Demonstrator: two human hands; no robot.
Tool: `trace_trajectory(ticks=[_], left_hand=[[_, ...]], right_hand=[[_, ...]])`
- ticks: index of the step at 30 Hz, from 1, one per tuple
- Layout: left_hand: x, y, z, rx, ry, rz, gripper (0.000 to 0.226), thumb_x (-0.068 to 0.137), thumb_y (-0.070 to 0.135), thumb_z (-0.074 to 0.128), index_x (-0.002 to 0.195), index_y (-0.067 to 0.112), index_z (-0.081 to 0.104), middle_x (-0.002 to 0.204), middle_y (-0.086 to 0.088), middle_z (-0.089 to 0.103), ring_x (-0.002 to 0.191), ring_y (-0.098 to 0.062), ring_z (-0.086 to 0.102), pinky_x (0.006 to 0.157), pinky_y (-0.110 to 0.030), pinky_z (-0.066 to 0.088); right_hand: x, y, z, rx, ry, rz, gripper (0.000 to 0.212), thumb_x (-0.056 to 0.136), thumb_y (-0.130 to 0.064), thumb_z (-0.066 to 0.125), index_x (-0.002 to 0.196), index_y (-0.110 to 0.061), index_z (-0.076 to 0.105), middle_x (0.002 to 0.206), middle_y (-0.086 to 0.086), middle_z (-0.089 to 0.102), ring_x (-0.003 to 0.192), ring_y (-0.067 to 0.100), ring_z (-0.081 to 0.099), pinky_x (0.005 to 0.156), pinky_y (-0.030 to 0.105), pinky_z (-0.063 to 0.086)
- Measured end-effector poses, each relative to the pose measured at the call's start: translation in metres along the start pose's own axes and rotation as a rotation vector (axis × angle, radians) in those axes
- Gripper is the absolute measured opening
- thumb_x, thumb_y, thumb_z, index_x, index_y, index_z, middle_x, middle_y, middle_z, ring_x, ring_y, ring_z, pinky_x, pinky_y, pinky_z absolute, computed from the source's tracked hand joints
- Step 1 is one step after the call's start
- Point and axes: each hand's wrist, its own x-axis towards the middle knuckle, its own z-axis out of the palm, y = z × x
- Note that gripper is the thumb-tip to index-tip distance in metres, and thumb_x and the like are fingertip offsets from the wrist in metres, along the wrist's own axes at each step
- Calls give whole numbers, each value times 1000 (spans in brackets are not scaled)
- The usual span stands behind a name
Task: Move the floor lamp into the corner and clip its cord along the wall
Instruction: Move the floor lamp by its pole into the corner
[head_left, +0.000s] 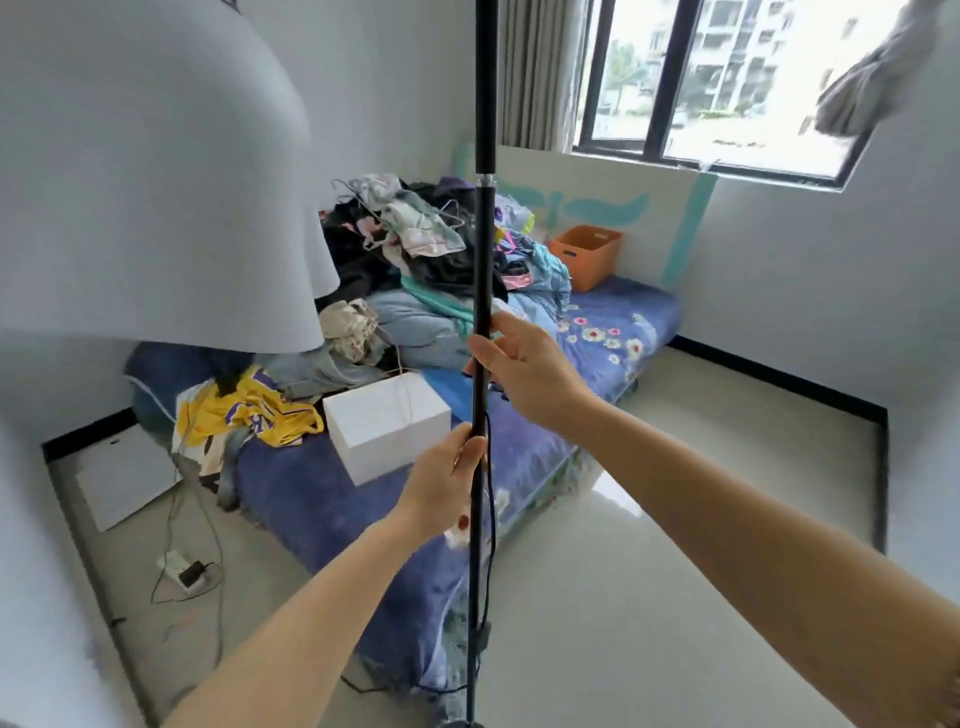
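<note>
I had my left hand (451, 470) wrapped tight around the lamp pole (483, 260), and my right hand (524, 366) gripped the same pole just above it. The pole stood upright in front of the bed (597, 338), its black cord (489, 519) hanging beside it below my left hand. On the bed behind the pole sat a white box (387, 423), a clothes pile (426, 249) and an orange bin (587, 254).

Clothes pile (426, 249) (on bed (613, 332)), orange bin (587, 254)

A bed (613, 322) with a blue floral cover carries a heap of clothes (431, 260) at its far left, an orange bin (587, 254) far right, and a white box (387, 423) nearer.
</note>
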Motion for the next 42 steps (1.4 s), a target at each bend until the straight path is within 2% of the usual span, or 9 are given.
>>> trace_trajectory(ticks=[4,6,11,14,21,28,33,37,42], left_hand=[[27,37,83,-36,-92,1,29,100,25,39,89,3,54,79,-16,67,76,-35,61,74,-52,51],[43,57,126,-69,-128,8,28,100,22,40,89,1,55,78,-12,66,80,-37,63,78,-52,50],[91,107,223,-166,-210,-2,23,100,22,39,87,11,54,77,-7,63,68,-28,57,71,-50,53],[127,134,275,-203,-256,2,23,101,25,38,88,13,53,80,-10,63,71,-27,57,66,-49,54],[229,180,388,-262,-322,36,23,101,25,36,84,22,51,79,-2,60,75,-24,57,61,-37,48],[363,212,504,-315,-409,115,23,101,21,36,83,19,51,77,-3,59,71,-25,54,63,-38,48],[457,235,585,-310,-459,145,24,99,24,39,80,18,52,75,-9,59,67,-25,51,61,-42,48],[523,251,650,-296,-476,173,24,98,27,39,79,21,52,74,-6,60,66,-23,50,60,-36,41],[606,272,740,-268,-507,207,25,96,33,38,80,21,53,73,-1,62,64,-21,50,60,-36,43]], right_hand=[[-15,43,-83,-42,116,42,10,94,-23,56,87,-17,58,68,2,66,56,12,55,63,31,45],[-19,63,-126,-63,145,56,12,94,-23,56,88,-14,59,72,13,69,58,18,52,60,33,43],[-16,105,-230,-107,248,78,20,93,-24,57,73,-26,54,78,17,69,80,41,65,74,48,50],[-8,129,-288,-137,290,88,16,92,-25,58,81,-14,58,77,11,69,79,35,64,84,49,49],[32,188,-413,-194,390,68,15,92,-28,58,85,-15,58,62,-2,58,55,14,48,61,32,40],[104,264,-540,-251,457,101,21,93,-26,56,94,-6,60,75,8,68,50,0,53,58,25,39],[154,313,-630,-288,507,160,20,94,-26,55,95,-6,60,83,15,71,59,13,55,60,25,43],[187,356,-697,-283,546,182,20,95,-24,54,99,-5,60,85,18,71,79,32,66,77,42,53],[227,422,-788,-265,596,196,13,94,-24,56,94,-12,60,79,11,67,82,31,65,86,48,52]])
